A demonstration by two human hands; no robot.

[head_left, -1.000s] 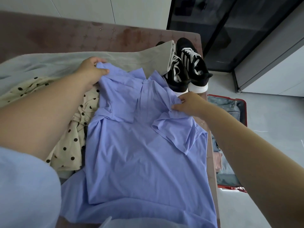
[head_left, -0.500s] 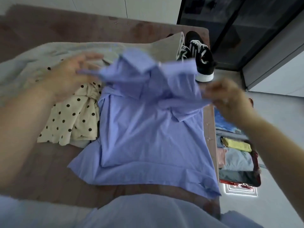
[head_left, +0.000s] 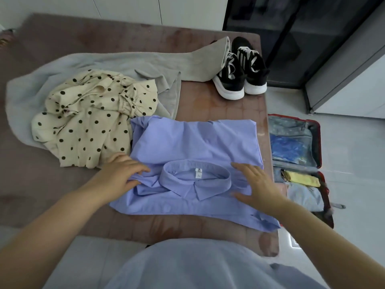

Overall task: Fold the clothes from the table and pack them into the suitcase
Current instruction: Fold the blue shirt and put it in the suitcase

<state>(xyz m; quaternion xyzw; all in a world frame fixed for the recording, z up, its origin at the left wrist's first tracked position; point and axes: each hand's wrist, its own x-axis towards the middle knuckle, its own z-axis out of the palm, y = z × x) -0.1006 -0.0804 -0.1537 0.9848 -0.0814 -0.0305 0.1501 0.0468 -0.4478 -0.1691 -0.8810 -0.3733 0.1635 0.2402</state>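
A light blue collared shirt (head_left: pixel 193 147) lies folded over on the brown table (head_left: pixel 229 101), its collar facing me. My left hand (head_left: pixel 123 174) rests on the shirt's left side by the collar, fingers slightly bent over a fold of cloth. My right hand (head_left: pixel 256 184) lies flat on the shirt to the right of the collar, fingers spread. A cream polka-dot garment (head_left: pixel 89 117) lies crumpled to the left on a grey garment (head_left: pixel 145 63). The open red suitcase (head_left: pixel 317 140) sits on the floor right of the table, with packed items inside.
A pair of black and white sneakers (head_left: pixel 241 76) stands at the table's far right corner. Dark glass doors and a white cabinet are beyond the suitcase. Pale floor lies to the right.
The shirt's upper half was lifted and folded toward me, so the collar now lies near me. Both hands came down from holding the shoulders to resting on the folded shirt.
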